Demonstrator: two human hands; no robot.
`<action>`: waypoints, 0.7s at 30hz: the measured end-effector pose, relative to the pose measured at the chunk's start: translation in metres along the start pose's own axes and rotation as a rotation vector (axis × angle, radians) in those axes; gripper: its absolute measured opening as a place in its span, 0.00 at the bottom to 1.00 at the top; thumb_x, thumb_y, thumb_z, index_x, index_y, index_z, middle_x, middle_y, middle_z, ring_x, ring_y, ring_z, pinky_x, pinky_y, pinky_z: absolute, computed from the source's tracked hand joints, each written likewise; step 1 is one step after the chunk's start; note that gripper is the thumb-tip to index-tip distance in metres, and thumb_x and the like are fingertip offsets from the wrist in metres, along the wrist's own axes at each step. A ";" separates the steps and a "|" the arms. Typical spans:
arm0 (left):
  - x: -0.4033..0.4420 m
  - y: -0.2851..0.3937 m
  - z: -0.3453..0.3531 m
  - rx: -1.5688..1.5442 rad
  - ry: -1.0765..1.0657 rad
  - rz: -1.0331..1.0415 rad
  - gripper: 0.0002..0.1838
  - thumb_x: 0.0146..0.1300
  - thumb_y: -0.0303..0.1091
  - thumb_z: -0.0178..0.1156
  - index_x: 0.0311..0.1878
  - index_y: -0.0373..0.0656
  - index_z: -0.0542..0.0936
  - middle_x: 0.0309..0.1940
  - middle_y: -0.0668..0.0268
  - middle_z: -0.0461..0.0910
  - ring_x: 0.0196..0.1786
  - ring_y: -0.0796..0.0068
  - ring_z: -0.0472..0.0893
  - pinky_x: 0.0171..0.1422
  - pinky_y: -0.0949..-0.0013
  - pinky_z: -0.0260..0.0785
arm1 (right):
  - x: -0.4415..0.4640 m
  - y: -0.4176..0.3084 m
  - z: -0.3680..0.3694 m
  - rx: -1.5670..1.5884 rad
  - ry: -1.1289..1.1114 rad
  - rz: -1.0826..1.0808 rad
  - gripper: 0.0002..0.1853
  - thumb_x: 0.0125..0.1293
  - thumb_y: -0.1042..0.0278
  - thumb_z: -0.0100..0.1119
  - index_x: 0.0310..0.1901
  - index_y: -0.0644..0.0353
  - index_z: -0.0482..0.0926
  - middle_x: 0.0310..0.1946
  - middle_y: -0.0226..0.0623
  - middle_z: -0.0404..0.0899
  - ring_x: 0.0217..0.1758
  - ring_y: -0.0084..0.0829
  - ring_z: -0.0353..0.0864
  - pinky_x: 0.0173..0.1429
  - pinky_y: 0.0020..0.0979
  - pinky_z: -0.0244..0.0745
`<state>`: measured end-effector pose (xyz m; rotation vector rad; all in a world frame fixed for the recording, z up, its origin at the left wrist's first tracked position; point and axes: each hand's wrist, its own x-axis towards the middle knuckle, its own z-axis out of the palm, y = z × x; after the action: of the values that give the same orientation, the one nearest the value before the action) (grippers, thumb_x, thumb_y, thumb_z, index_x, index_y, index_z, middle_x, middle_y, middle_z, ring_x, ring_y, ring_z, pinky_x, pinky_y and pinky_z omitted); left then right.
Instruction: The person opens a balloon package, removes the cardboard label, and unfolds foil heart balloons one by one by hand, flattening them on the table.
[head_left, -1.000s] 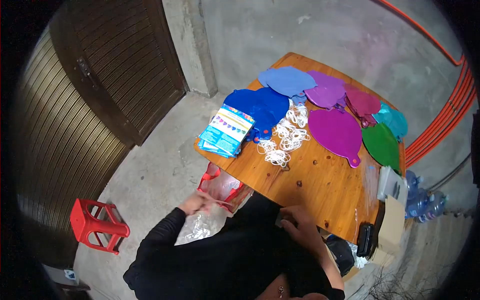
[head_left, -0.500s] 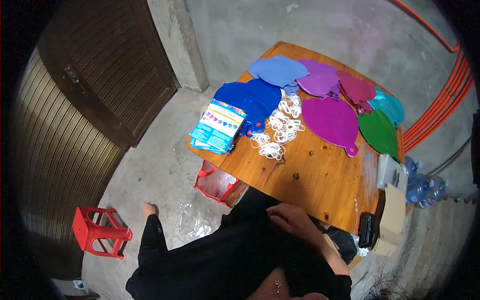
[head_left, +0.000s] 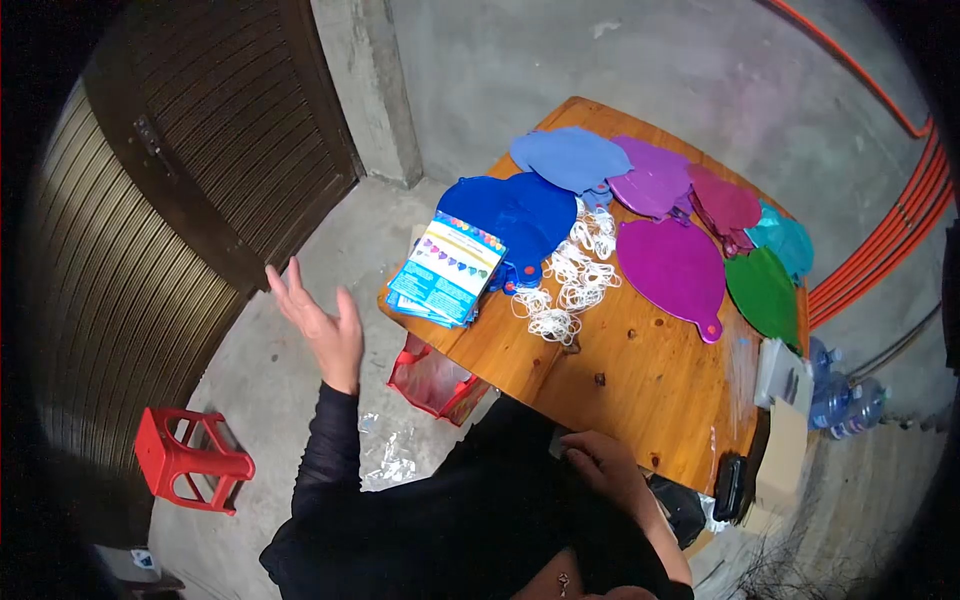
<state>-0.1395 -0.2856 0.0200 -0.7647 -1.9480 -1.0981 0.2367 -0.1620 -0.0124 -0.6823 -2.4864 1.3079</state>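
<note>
My left hand (head_left: pixel 325 335) is raised over the floor, left of the table, with its fingers spread and nothing in it. Nearest to it is a stack of blue printed cards (head_left: pixel 450 270) on the table corner. My right hand (head_left: pixel 605 468) rests by my lap at the table's front edge, fingers loosely bent and apart, with nothing visible held. On the table lie flat foil balloons in piles: dark blue (head_left: pixel 520 215), light blue (head_left: pixel 570 158), purple (head_left: pixel 650 178), magenta (head_left: pixel 672 272), dark pink (head_left: pixel 728 200), teal (head_left: pixel 782 240) and green (head_left: pixel 763 295). Bundles of white string (head_left: pixel 555 325) lie among them.
The wooden table (head_left: pixel 600 360) stands against a concrete wall. A red bag (head_left: pixel 430 380) sits under its left side, and a red stool (head_left: pixel 195 458) stands on the floor at left. A black case (head_left: pixel 731 462), a cardboard piece (head_left: pixel 785 455) and plastic bottles (head_left: pixel 850 410) are at right.
My left hand has risen from low by the stool up toward the table's left corner, its fingers now spread. The right hand stays near the table's front edge. The view has shifted slightly.
</note>
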 end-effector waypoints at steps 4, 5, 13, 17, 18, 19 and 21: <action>0.004 0.074 -0.011 -0.239 -0.014 0.256 0.27 0.58 0.25 0.60 0.62 0.37 0.70 0.72 0.45 0.58 0.75 0.45 0.57 0.76 0.50 0.49 | 0.006 -0.002 -0.001 0.010 0.052 -0.033 0.11 0.67 0.71 0.57 0.48 0.64 0.80 0.41 0.44 0.83 0.46 0.40 0.83 0.50 0.34 0.76; 0.003 0.081 -0.010 -0.263 -0.043 0.330 0.24 0.58 0.25 0.60 0.60 0.36 0.72 0.71 0.45 0.60 0.75 0.45 0.58 0.76 0.52 0.50 | 0.008 -0.003 -0.002 0.030 0.052 -0.022 0.11 0.67 0.71 0.57 0.48 0.64 0.80 0.41 0.44 0.83 0.46 0.40 0.84 0.50 0.34 0.76; 0.004 0.031 0.033 0.114 -0.387 -0.040 0.27 0.59 0.43 0.67 0.54 0.31 0.76 0.47 0.49 0.79 0.53 0.51 0.74 0.60 0.55 0.65 | 0.086 -0.039 -0.037 0.033 0.081 0.000 0.10 0.68 0.71 0.54 0.48 0.64 0.80 0.37 0.43 0.84 0.40 0.38 0.85 0.45 0.34 0.78; -0.004 0.011 0.037 0.120 -0.486 -0.099 0.27 0.57 0.45 0.69 0.50 0.31 0.78 0.45 0.50 0.80 0.51 0.51 0.74 0.58 0.55 0.65 | 0.163 -0.025 -0.024 0.467 0.000 0.198 0.11 0.70 0.67 0.55 0.46 0.64 0.79 0.32 0.35 0.82 0.31 0.26 0.81 0.36 0.28 0.77; -0.006 0.008 0.037 0.100 -0.477 -0.096 0.26 0.56 0.46 0.69 0.48 0.32 0.79 0.44 0.51 0.80 0.50 0.52 0.74 0.58 0.55 0.65 | 0.183 -0.018 -0.016 0.554 -0.021 0.207 0.12 0.70 0.65 0.54 0.47 0.65 0.78 0.33 0.35 0.82 0.29 0.25 0.80 0.34 0.27 0.76; -0.006 0.006 0.037 0.080 -0.469 -0.092 0.26 0.55 0.46 0.70 0.47 0.32 0.79 0.43 0.52 0.80 0.50 0.52 0.75 0.57 0.56 0.65 | 0.197 -0.015 -0.008 0.642 -0.044 0.216 0.13 0.70 0.64 0.53 0.48 0.66 0.77 0.33 0.35 0.81 0.28 0.23 0.79 0.31 0.26 0.76; -0.004 0.004 0.037 0.050 -0.549 -0.134 0.23 0.53 0.45 0.71 0.43 0.34 0.79 0.41 0.53 0.80 0.48 0.53 0.74 0.56 0.56 0.65 | 0.215 -0.020 0.008 0.741 -0.051 0.248 0.13 0.70 0.64 0.53 0.46 0.67 0.77 0.32 0.37 0.81 0.25 0.23 0.78 0.29 0.26 0.76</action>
<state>-0.1461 -0.2518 0.0062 -0.9962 -2.5044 -0.9779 0.0431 -0.0673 -0.0001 -0.7670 -1.7535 2.1676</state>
